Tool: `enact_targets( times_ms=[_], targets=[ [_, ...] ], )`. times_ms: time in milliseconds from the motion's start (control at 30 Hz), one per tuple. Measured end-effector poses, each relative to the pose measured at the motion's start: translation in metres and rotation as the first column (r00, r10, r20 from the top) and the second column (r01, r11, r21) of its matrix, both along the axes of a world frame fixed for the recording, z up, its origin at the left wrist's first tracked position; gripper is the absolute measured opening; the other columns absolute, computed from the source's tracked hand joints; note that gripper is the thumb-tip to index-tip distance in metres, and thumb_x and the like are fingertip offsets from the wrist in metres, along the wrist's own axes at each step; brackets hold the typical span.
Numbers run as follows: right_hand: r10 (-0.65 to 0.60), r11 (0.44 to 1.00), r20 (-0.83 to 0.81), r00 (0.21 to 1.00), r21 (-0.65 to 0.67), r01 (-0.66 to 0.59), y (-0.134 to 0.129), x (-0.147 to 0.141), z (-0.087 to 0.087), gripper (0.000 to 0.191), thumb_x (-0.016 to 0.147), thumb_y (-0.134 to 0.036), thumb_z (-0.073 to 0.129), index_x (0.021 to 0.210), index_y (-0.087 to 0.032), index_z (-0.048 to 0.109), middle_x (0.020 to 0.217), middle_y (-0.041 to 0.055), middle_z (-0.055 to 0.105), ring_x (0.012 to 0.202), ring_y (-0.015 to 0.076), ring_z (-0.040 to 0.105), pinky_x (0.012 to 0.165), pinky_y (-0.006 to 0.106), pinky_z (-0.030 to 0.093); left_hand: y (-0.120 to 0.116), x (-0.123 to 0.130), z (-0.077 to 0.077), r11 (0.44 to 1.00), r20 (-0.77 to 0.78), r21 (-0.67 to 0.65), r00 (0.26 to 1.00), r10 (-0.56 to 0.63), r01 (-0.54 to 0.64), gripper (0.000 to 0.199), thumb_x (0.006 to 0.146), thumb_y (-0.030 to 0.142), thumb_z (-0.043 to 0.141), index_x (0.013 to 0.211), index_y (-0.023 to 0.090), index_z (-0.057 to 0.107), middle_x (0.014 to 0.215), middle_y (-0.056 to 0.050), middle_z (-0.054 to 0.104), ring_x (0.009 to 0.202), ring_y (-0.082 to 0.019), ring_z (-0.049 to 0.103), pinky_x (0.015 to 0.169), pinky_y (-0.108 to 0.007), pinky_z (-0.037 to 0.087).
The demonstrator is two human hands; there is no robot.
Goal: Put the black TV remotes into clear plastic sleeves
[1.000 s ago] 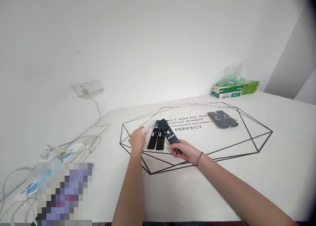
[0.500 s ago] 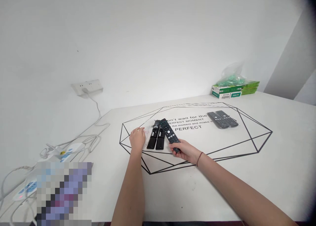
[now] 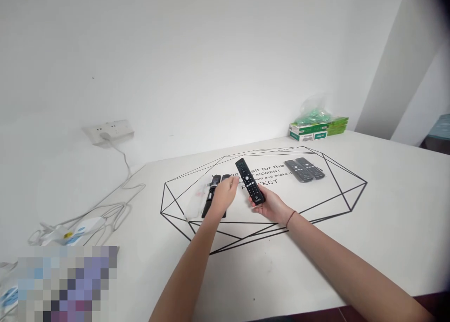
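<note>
- The right hand (image 3: 270, 205) is closed around the lower end of a black remote control (image 3: 249, 187), holding it lifted just above the white worktop (image 3: 386, 219), button side up, its far end pointing away toward the wall.
- The left hand (image 3: 223, 196) hangs loosely open with nothing in it, fingers curled slightly, over a pair of black remotes (image 3: 213, 198) that lie side by side on the worktop; whether it touches them cannot be told.
- Just left of that pair lies a clear plastic sleeve (image 3: 195, 201), flat on the worktop.
- The held remote is just right of the left hand's fingertips, near but apart from them.
- A black line drawing of a faceted shape (image 3: 344, 190) with printed words covers the middle of the worktop; both hands are inside its outline.
- Farther right, inside the same outline, two dark grey remotes (image 3: 304, 170) lie side by side, well apart from the hands.
- At the far edge by the wall stand green and white boxes (image 3: 318, 128) with a clear bag on top.
- On the left, a wall socket (image 3: 108, 131) feeds a white cable (image 3: 119, 190) that runs down to a power strip (image 3: 75, 229).
</note>
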State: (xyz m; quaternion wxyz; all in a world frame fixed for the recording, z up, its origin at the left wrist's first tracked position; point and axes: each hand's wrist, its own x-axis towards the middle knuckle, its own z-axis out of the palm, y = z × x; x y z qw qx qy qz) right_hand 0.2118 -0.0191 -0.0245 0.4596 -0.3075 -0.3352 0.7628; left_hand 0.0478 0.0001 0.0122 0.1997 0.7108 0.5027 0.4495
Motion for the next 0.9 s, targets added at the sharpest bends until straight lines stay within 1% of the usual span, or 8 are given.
enact_targets(
  times_ms=[100, 167, 233, 300, 400, 600, 767, 900],
  targets=[
    [-0.217, 0.957, 0.177, 0.96, 0.234, 0.173, 0.001, -0.005, -0.01, 0.034, 0.071, -0.044, 0.066, 0.089, -0.019, 0.05, 0.072, -0.0025, 0.052, 0.052, 0.0077, 0.05, 0.043, 0.019, 0.043, -0.003, 0.022, -0.017, 0.982, 0.199, -0.143, 0.975, -0.097, 0.127, 0.037, 0.083, 0.051, 0.045, 0.074, 0.019, 0.063, 0.074, -0.004, 0.063, 0.069, -0.017, 0.056, 0.071, -0.029, 0.042],
    [-0.342, 0.899, 0.289, 0.894, 0.377, 0.222, 0.0, -0.011, -0.013, 0.046, 0.063, -0.041, 0.073, 0.095, -0.02, 0.048, 0.077, -0.0033, 0.053, 0.05, 0.0073, 0.052, 0.039, 0.019, 0.043, -0.005, 0.029, -0.029, 0.955, 0.418, -0.219, 0.904, -0.095, 0.202, 0.035, 0.08, 0.052, 0.051, 0.075, 0.018, 0.061, 0.069, -0.002, 0.06, 0.065, -0.015, 0.055, 0.065, -0.027, 0.043],
    [-0.343, 0.892, 0.329, 0.88, 0.408, 0.195, -0.003, -0.017, -0.013, 0.05, 0.063, -0.045, 0.073, 0.097, -0.022, 0.043, 0.079, -0.003, 0.055, 0.048, 0.009, 0.055, 0.037, 0.022, 0.046, -0.008, 0.03, -0.037, 0.925, 0.593, -0.271, 0.803, -0.059, 0.268, 0.035, 0.076, 0.051, 0.056, 0.077, 0.017, 0.061, 0.066, -0.001, 0.057, 0.062, -0.014, 0.054, 0.061, -0.027, 0.044],
    [-0.261, 0.928, 0.331, 0.907, 0.343, 0.142, -0.005, -0.021, -0.01, 0.045, 0.07, -0.052, 0.065, 0.093, -0.021, 0.041, 0.077, -0.0009, 0.059, 0.048, 0.0116, 0.059, 0.04, 0.026, 0.051, -0.01, 0.027, -0.042, 0.914, 0.679, -0.277, 0.734, -0.031, 0.295, 0.035, 0.074, 0.051, 0.059, 0.08, 0.016, 0.061, 0.067, -0.001, 0.057, 0.063, -0.014, 0.055, 0.06, -0.027, 0.045],
    [-0.175, 0.965, 0.33, 0.928, 0.245, 0.094, -0.007, -0.022, -0.009, 0.042, 0.075, -0.057, 0.058, 0.084, -0.019, 0.043, 0.077, 0.004, 0.062, 0.05, 0.0138, 0.062, 0.048, 0.032, 0.057, -0.011, 0.023, -0.044, 0.93, 0.686, -0.251, 0.727, -0.025, 0.269, 0.033, 0.075, 0.049, 0.06, 0.081, 0.016, 0.062, 0.073, -0.003, 0.059, 0.069, -0.015, 0.057, 0.063, -0.026, 0.046],
    [-0.174, 0.964, 0.228, 0.958, 0.236, 0.119, -0.006, -0.019, -0.013, 0.038, 0.076, -0.052, 0.062, 0.078, -0.018, 0.045, 0.075, 0.0039, 0.062, 0.059, 0.0141, 0.064, 0.061, 0.037, 0.06, -0.013, 0.026, -0.044, 0.918, 0.651, -0.256, 0.756, -0.068, 0.302, 0.033, 0.077, 0.047, 0.059, 0.088, 0.016, 0.062, 0.082, -0.003, 0.06, 0.075, -0.014, 0.057, 0.065, -0.024, 0.047],
    [-0.147, 0.967, 0.238, 0.96, 0.238, 0.089, -0.006, -0.019, -0.011, 0.035, 0.077, -0.049, 0.062, 0.081, -0.019, 0.045, 0.079, 0.0046, 0.064, 0.058, 0.0139, 0.064, 0.059, 0.036, 0.059, -0.014, 0.028, -0.044, 0.91, 0.692, -0.241, 0.717, -0.082, 0.336, 0.035, 0.077, 0.046, 0.059, 0.097, 0.017, 0.062, 0.085, -0.003, 0.061, 0.074, -0.013, 0.057, 0.068, -0.024, 0.046],
    [-0.155, 0.965, 0.263, 0.952, 0.246, 0.089, -0.007, -0.022, -0.011, 0.032, 0.078, -0.047, 0.061, 0.082, -0.019, 0.045, 0.081, 0.0047, 0.064, 0.06, 0.0141, 0.065, 0.056, 0.034, 0.059, -0.013, 0.026, -0.045, 0.907, 0.708, -0.244, 0.703, -0.075, 0.342, 0.032, 0.077, 0.044, 0.06, 0.093, 0.017, 0.062, 0.085, -0.003, 0.061, 0.076, -0.013, 0.057, 0.069, -0.024, 0.046]
  ],
)
